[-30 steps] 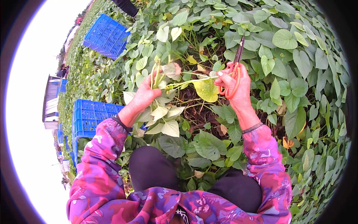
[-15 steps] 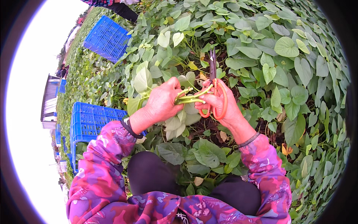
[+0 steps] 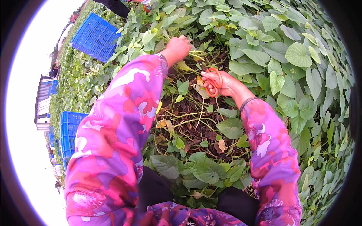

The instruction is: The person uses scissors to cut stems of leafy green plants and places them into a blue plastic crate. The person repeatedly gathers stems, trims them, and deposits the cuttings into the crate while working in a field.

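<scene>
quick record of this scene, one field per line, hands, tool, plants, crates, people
left hand: closed around green stems
right hand: holding orange-handled scissors near the stems
plants: broad green leaves around a brown patch
crates: far blue crate; near blue crate, partly behind the left sleeve
other person: dark-clothed leg, upper edge

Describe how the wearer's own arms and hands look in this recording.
Long, loose sleeves carry a camouflage pattern of pink, purple, red and whitish patches, ending in narrow dark cuffs. The left hand and right hand are bare, without gloves.
</scene>
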The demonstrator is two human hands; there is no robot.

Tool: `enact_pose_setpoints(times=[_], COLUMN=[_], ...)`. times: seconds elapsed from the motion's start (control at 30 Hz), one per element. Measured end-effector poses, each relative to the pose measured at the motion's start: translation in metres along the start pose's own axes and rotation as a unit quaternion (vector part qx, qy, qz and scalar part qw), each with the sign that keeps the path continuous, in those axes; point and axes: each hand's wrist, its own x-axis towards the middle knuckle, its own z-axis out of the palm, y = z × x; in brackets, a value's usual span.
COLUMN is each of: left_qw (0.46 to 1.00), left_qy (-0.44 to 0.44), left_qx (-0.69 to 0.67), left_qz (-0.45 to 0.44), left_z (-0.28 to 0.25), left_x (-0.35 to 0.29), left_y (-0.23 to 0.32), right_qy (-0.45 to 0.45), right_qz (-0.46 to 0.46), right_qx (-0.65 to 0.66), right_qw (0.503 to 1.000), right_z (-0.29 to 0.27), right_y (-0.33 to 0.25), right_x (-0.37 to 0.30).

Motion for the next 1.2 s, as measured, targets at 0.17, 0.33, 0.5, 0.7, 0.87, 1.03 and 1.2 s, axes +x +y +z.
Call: enact_pose_setpoints(times=[0.17, 0.33, 0.5, 0.7, 0.87, 1.03, 1.2], left_qw=[0.996, 0.984, 0.956, 0.951, 0.948, 0.953, 0.953], left_qy=[-0.004, -0.078, -0.121, -0.132, -0.140, -0.142, -0.135], left_qx=[-0.028, -0.071, -0.178, -0.188, -0.182, -0.175, -0.192], left_qz=[-0.090, -0.142, -0.198, -0.206, -0.219, -0.203, -0.189], left_z=[0.029, 0.008, -0.021, -0.037, -0.037, -0.040, -0.053], left_x=[-0.007, -0.008, -0.016, -0.026, -0.032, -0.036, -0.054], left_y=[-0.006, -0.018, -0.040, -0.043, -0.042, -0.040, -0.043], right_qy=[0.004, 0.096, 0.012, -0.081, -0.111, -0.103, -0.021], right_qz=[0.016, -0.046, -0.009, -0.021, 0.015, 0.012, -0.083], right_qx=[0.062, 0.201, 0.194, 0.226, 0.304, 0.303, 0.219], right_qw=[0.998, 0.974, 0.981, 0.971, 0.946, 0.947, 0.972], right_z=[0.000, -0.022, -0.035, 0.002, 0.012, 0.019, 0.030], right_y=[0.007, 0.029, 0.029, 0.020, 0.018, 0.019, 0.011], right_x=[0.047, 0.075, 0.056, 0.031, 0.024, 0.033, 0.047])
